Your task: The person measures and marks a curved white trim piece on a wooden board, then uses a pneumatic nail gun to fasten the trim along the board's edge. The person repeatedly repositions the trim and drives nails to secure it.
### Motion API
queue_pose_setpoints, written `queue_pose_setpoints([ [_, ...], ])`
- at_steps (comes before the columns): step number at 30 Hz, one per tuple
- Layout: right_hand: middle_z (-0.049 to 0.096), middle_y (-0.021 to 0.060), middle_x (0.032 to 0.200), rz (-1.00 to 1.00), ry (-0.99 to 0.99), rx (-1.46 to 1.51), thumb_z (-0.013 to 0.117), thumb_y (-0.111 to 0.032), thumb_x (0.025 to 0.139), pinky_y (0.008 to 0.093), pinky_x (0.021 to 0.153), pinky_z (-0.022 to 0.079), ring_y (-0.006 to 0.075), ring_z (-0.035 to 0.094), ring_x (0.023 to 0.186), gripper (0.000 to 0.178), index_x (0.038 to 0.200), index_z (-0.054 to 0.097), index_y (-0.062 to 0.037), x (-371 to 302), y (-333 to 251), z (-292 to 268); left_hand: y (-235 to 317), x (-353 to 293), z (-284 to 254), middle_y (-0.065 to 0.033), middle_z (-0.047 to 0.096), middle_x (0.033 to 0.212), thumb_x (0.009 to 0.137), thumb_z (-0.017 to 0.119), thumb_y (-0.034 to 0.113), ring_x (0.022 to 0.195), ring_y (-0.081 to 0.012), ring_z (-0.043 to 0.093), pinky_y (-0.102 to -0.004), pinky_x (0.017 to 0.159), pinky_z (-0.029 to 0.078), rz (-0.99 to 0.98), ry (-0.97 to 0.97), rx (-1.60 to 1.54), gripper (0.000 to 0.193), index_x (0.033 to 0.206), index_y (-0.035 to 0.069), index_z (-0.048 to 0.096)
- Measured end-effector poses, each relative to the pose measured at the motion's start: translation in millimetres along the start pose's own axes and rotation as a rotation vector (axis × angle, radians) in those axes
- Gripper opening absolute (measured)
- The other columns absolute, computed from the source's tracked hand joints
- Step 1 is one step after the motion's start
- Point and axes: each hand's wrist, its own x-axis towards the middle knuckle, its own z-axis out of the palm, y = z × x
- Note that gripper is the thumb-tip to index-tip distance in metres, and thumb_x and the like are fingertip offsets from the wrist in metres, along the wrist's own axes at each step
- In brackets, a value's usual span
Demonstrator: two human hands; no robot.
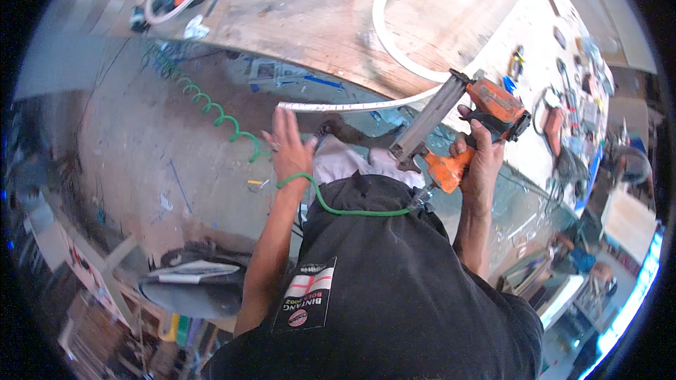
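Note:
My right hand (481,158) is wrapped around the grip of an orange and black air nail gun (496,100), whose long grey magazine slants down toward my body. Its tip lies over a curved white strip (345,107); I cannot tell if they touch. The strip reaches past the table edge, with evenly spaced dark marks along its free end. Close to that end, my left hand (289,149) has its fingers stretched out; whether the fingertips touch the strip is unclear. A green air hose (362,212) runs from the gun's grip across my lap to my left wrist.
Ahead stands a wooden worktable (303,32), with another white loop (151,3) at its far left. Tools, including a yellow-handled one (517,63), crowd its right side. Coiled green hose (211,109) hangs over the littered floor at left. A dark chair-like object (190,295) is behind my left arm.

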Motion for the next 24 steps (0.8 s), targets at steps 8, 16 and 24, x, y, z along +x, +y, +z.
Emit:
queue_pose_setpoints([
  [8,0.073,0.0171,0.121,-0.027,0.204,-0.127,0.065,-0.013,0.102,0.0289,0.053,0.049,0.0116,0.055,0.059,0.047,0.145,0.050,-0.0018,-7.1,-33.7,-82.0,52.1,-16.1,19.2,-0.0293,-0.002,0.177,0.097,0.069,0.014,0.162,-0.0479,0.017,-0.0645,0.130,0.018,0.546,-0.481,-0.021,0.096,0.169,-0.003,0.008],
  [16,0.076,0.0136,0.113,0.152,0.214,-0.160,0.069,-0.013,0.100,0.0267,0.051,0.050,0.0106,0.058,0.058,0.041,0.136,0.053,0.0002,8.0,-25.8,-165.2,139.0,45.3,-98.6,-0.0292,0.067,0.137,0.105,0.062,0.013,0.133,-0.0380,0.064,-0.0476,0.116,0.047,0.576,-1.527,-0.095,0.040,0.140,-0.004,0.063],
  [24,0.074,0.0109,0.112,0.164,0.197,-0.133,0.065,-0.010,0.099,0.0256,0.051,0.050,0.0100,0.059,0.057,0.047,0.142,0.049,-0.0032,33.9,35.3,-221.8,240.5,151.3,-40.8,-0.0178,0.076,0.110,0.082,0.089,0.038,0.106,-0.0344,0.072,-0.0471,0.102,0.055,0.839,-0.242,-0.171,0.054,0.118,0.002,0.071],
])
